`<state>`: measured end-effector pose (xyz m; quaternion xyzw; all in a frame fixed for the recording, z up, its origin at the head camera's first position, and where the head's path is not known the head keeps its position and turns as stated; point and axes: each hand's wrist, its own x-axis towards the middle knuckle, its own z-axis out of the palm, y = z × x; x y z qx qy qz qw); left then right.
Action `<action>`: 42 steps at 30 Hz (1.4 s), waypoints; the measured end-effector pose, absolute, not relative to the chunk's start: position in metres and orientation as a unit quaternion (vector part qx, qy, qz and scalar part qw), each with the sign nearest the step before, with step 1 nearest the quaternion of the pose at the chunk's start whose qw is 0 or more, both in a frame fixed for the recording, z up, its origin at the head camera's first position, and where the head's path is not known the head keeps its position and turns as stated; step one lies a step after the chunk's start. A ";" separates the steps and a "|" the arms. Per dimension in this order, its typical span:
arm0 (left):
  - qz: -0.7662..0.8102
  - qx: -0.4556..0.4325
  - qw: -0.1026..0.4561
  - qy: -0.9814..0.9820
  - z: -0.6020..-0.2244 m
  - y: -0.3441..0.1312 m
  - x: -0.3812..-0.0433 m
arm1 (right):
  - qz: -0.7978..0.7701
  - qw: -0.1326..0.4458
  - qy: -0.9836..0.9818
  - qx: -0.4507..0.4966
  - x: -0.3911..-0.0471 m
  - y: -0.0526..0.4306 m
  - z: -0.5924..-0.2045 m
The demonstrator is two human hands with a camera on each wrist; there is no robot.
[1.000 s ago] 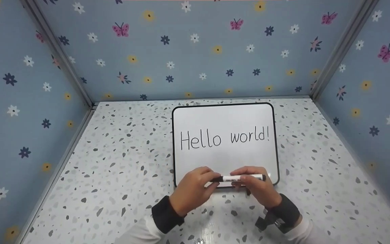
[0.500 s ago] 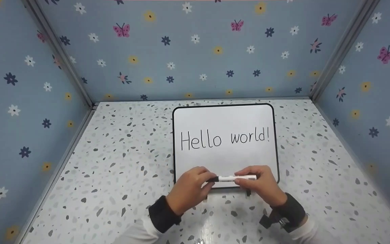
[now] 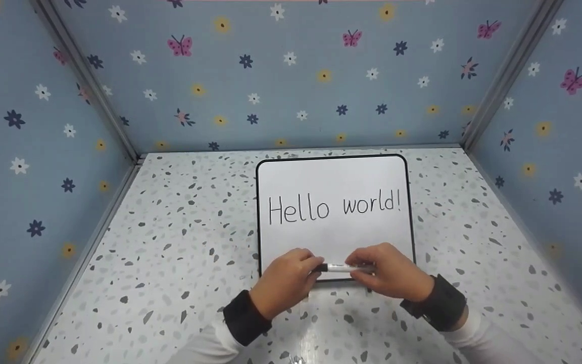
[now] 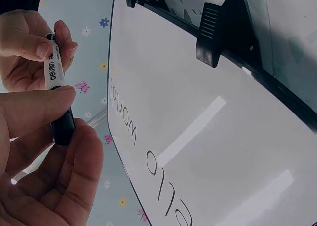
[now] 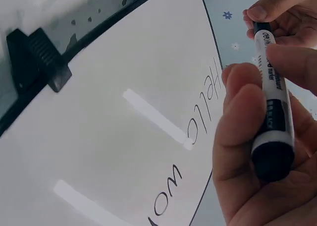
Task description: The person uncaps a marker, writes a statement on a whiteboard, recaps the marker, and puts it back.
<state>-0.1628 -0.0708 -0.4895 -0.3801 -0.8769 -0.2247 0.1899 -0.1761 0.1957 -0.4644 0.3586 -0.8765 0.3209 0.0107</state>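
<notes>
A whiteboard marker with a white barrel is held level over the lower edge of a black-rimmed whiteboard that reads "Hello world!". My left hand pinches its black cap between thumb and fingers. Around the white barrel, my right hand grips with thumb and fingers. In the right wrist view the marker's black tail end points back toward the right palm. From the head view, the right fingers cover much of that end. The cap appears to be on the marker.
Black clip-like feet sit on the board's lower edge, one also showing as a ribbed clip in the right wrist view. Beneath is a speckled tabletop, enclosed by blue flowered panels at the back and sides.
My right hand has shifted its hold and turned further over the barrel, its wrist moving right. The marker's far end, earlier showing past the fingers, is now mostly covered. My left hand stays nearly still.
</notes>
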 end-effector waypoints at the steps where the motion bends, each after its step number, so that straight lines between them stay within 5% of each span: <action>1: -0.220 -0.381 0.192 -0.877 -0.490 -0.070 -0.163 | 0.303 0.025 -0.879 0.367 -0.176 0.195 -0.464; 17: -0.161 -0.456 0.270 -0.833 -0.484 -0.070 -0.168 | 0.208 0.226 -0.828 0.470 -0.175 0.188 -0.480; 27: -0.133 -0.494 0.340 -0.790 -0.487 -0.070 -0.172 | 0.222 0.223 -0.817 0.484 -0.175 0.190 -0.480; 42: -0.097 -0.497 0.372 -0.778 -0.493 -0.069 -0.169 | 0.249 0.204 -0.818 0.478 -0.172 0.190 -0.484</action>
